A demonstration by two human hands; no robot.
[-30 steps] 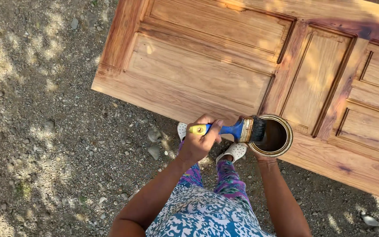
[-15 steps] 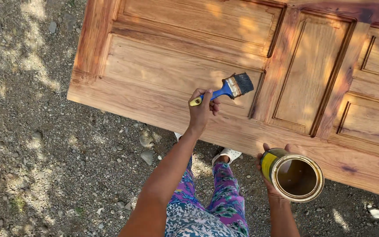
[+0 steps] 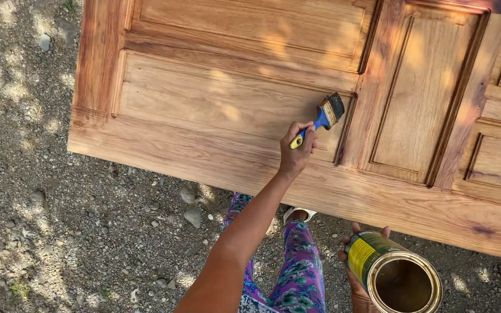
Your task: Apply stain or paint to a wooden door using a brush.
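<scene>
My left hand [image 3: 298,152] fingers pinch the brush [image 3: 319,120] on the door [image 3: 215,110]; right hand [image 3: 355,278] fingers wrap the can [image 3: 392,272] below the door.

We see the wooden door [image 3: 215,104] lying flat, its wide panel left of the paintbrush [image 3: 325,116] open and bare for a hand to sweep. Raised mouldings just right of the bristles bar a flat pass. Below the door's near edge, gravel ground [image 3: 59,232] lies free apart from scattered stones.
</scene>
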